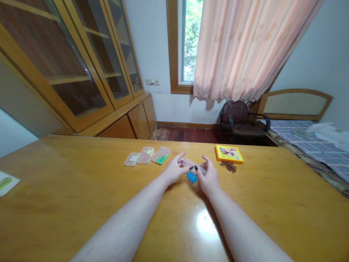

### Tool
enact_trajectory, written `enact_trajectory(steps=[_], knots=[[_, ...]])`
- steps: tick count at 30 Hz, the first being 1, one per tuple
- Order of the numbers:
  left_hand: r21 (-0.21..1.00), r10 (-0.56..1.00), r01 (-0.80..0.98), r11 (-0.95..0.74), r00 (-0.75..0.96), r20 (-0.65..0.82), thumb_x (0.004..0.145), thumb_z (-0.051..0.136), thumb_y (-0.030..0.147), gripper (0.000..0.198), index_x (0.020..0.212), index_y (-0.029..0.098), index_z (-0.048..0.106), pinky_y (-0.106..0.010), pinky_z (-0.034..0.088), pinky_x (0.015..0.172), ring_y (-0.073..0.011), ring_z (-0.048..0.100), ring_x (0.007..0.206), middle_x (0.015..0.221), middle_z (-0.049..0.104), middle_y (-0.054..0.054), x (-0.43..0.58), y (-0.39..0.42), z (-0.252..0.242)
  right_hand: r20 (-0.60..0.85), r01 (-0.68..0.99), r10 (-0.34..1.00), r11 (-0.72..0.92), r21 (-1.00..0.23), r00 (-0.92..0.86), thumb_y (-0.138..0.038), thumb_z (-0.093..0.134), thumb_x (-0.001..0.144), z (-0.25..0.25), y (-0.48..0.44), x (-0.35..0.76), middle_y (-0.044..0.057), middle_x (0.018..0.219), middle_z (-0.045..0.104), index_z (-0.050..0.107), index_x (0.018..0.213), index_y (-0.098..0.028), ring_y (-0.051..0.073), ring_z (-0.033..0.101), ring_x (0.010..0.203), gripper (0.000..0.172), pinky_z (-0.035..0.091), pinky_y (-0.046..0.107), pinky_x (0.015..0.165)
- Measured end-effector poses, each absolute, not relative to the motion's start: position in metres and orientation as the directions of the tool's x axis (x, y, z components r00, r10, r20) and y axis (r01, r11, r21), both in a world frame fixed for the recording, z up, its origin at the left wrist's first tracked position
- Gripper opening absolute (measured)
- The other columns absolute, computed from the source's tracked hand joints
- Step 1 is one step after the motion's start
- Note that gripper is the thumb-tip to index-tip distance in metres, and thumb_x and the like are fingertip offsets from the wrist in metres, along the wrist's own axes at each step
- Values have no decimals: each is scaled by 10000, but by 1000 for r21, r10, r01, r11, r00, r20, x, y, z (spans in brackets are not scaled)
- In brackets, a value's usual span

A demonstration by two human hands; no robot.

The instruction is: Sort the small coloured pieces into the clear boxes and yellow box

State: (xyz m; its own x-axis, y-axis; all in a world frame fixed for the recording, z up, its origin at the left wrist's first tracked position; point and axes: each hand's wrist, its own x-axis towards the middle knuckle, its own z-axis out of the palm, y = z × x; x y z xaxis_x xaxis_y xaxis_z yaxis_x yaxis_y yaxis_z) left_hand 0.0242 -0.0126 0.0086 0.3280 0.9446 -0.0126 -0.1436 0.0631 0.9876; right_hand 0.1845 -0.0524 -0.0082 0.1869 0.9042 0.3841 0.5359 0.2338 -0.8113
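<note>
Both of my hands grip a clear plastic box (188, 162) above the table, just behind a small heap of blue pieces (192, 177). My left hand (176, 169) has its thumb on the near side of the box and its fingers around the left end. The right end is pinched by my right hand (208, 175), its thumb close to the other thumb. My fingers partly cover the box, and I cannot tell whether the blue pieces lie inside it or in front of it.
Left of my hands stand a clear box with green pieces (161, 156), one with cream pieces (146, 155) and a smaller box (132, 159). On the right, brown pieces (228, 167) lie by a yellow box (229, 154). A white item (8, 183) sits at the left edge.
</note>
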Motion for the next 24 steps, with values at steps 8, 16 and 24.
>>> enact_trajectory(steps=[8, 16, 24], knots=[[981, 938, -166, 102, 346, -39, 580, 749, 174, 871, 1327, 134, 304, -325, 468, 827, -157, 607, 864, 971, 597, -69, 26, -13, 9, 381, 538, 900, 218, -814, 211, -417, 546, 732, -5, -53, 185, 58, 794, 591, 489, 1128, -164, 211, 576, 726, 473, 471, 350, 677], [968, 915, -250, 9, 392, 93, 604, 753, 251, 886, 1341, 177, 266, -381, 432, 901, -218, 575, 1008, 1087, 574, -116, 28, -15, -2, 379, 433, 887, 243, -868, 263, -473, 518, 778, -6, -46, 190, 86, 879, 611, 448, 1170, -156, 214, 593, 806, 508, 467, 370, 751], [958, 906, -287, -27, 398, 145, 648, 733, 337, 878, 1361, 198, 240, -397, 384, 955, -230, 543, 1063, 1127, 557, -121, 17, -7, -5, 201, 128, 926, 168, -977, 318, -549, 530, 752, -10, -41, 184, 93, 911, 655, 561, 993, -169, 208, 628, 761, 451, 488, 328, 662]])
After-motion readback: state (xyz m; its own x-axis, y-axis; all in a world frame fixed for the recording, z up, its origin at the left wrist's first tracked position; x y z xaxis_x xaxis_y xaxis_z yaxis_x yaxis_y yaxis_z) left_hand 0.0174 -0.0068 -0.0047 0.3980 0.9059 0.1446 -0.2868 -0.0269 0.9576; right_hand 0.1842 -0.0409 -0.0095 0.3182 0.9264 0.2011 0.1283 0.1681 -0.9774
